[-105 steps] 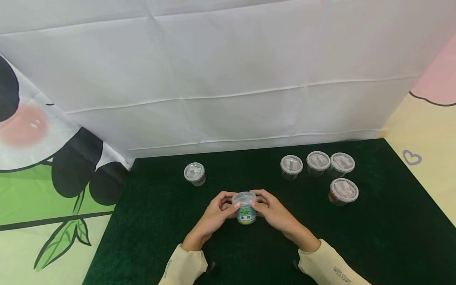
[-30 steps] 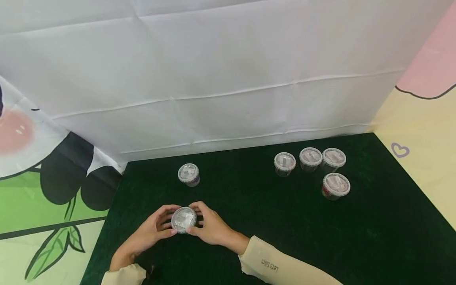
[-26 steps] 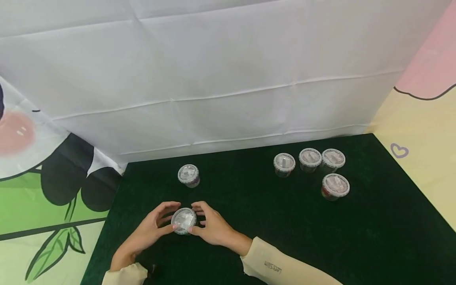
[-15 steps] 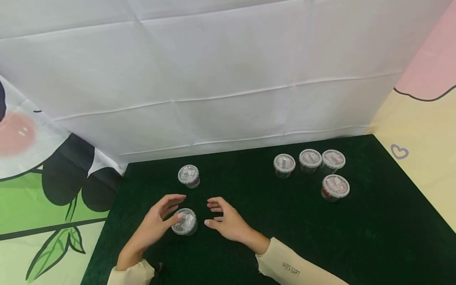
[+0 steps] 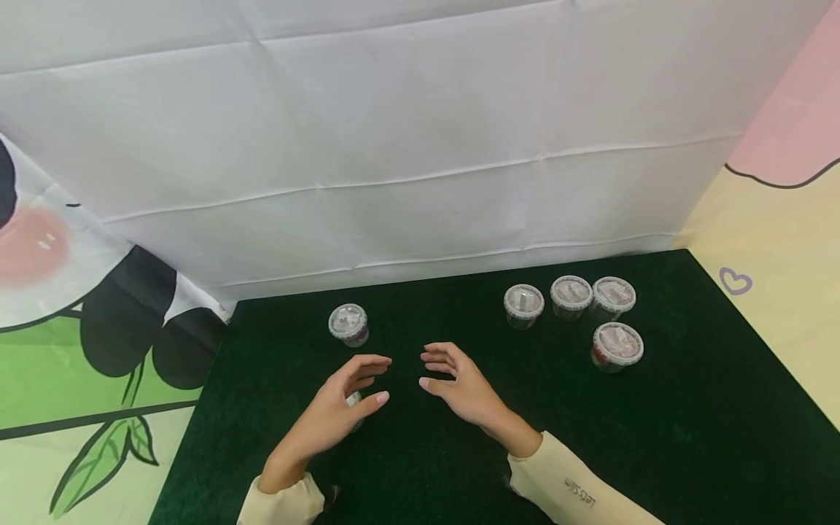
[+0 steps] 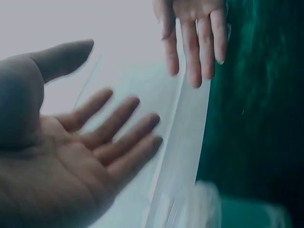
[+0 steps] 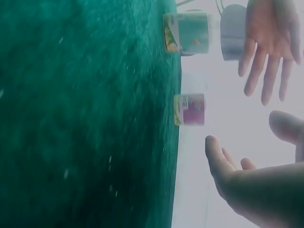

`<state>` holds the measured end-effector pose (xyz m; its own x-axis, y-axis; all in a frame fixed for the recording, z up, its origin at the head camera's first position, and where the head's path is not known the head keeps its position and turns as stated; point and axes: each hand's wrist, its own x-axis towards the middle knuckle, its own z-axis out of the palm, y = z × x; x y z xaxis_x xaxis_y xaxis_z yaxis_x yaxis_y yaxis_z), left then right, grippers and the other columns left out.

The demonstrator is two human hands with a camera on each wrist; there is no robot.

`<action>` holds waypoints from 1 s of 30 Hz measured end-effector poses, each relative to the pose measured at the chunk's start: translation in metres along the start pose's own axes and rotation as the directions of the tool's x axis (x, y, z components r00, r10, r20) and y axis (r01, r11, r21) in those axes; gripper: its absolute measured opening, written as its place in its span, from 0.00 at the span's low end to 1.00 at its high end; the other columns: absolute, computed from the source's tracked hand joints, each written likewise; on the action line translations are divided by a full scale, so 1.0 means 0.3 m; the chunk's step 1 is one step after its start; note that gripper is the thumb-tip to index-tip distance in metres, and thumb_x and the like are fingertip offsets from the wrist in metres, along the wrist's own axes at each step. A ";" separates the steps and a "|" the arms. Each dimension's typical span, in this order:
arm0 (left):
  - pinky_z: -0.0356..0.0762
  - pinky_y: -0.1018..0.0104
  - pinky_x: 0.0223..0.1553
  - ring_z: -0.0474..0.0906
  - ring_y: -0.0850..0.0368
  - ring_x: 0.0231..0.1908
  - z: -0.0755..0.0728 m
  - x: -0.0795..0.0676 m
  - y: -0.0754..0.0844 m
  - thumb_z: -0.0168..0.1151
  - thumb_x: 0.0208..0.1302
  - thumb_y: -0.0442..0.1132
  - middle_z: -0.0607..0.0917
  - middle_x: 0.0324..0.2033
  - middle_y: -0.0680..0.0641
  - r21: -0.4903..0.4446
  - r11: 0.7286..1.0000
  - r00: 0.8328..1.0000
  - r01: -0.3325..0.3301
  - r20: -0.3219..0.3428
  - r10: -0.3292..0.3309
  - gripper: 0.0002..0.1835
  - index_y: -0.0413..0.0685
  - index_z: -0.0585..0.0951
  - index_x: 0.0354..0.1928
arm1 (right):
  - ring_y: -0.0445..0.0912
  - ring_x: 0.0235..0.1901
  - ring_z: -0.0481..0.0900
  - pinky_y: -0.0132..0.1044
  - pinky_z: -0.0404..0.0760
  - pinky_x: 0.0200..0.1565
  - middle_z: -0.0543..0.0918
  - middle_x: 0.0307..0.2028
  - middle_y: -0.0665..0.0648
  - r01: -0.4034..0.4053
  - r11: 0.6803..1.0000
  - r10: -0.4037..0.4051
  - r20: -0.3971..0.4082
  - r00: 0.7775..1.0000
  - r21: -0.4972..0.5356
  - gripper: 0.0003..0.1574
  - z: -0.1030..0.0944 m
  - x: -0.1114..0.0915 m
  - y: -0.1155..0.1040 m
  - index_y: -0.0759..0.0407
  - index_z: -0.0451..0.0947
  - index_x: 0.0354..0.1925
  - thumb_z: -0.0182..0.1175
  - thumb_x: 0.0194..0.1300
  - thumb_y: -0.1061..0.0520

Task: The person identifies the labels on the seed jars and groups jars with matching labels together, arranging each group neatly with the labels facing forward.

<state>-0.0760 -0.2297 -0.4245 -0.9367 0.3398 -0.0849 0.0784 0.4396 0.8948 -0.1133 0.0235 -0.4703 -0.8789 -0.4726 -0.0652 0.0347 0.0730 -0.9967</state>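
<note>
My left hand (image 5: 331, 415) hovers above the dark green cloth with its fingers loosely extended and holds nothing. Below it, mostly covered by that hand in the head view, stands a small clear-lidded plastic tub (image 5: 355, 400); in the right wrist view this tub (image 7: 192, 33) shows a green label. To the right, my right hand (image 5: 469, 390) is raised with relaxed fingers and touches nothing. The two palms face each other across a gap. Behind the left hand stands another lidded tub (image 5: 348, 324), whose label is purple in the right wrist view.
At the back right of the green table (image 5: 682, 437) stand several more lidded tubs: one at the left (image 5: 523, 306), a close pair (image 5: 571, 295), and a reddish one (image 5: 617, 346) nearer. White cloth (image 5: 420, 146) hangs behind, with printed cloth at both sides.
Both hands carried the green-labelled tub from the middle to the left and let it go upright there. Since then they have parted from it and moved rightward.
</note>
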 end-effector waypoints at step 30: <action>0.71 0.38 0.70 0.74 0.36 0.69 0.292 0.177 0.049 0.63 0.77 0.37 0.73 0.72 0.35 -0.192 0.981 0.999 0.006 -0.039 -0.013 0.27 0.38 0.69 0.72 | 0.62 0.72 0.71 0.62 0.70 0.72 0.74 0.72 0.67 -0.090 0.991 0.063 -0.238 0.969 -0.104 0.33 -0.210 -0.093 0.039 0.64 0.62 0.75 0.60 0.78 0.63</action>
<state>-0.0948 -0.1325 -0.4542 -0.9502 0.3012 -0.0798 0.0059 0.2734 0.9619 -0.1183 0.0929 -0.4771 -0.9629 -0.2444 -0.1143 0.0637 0.2058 -0.9765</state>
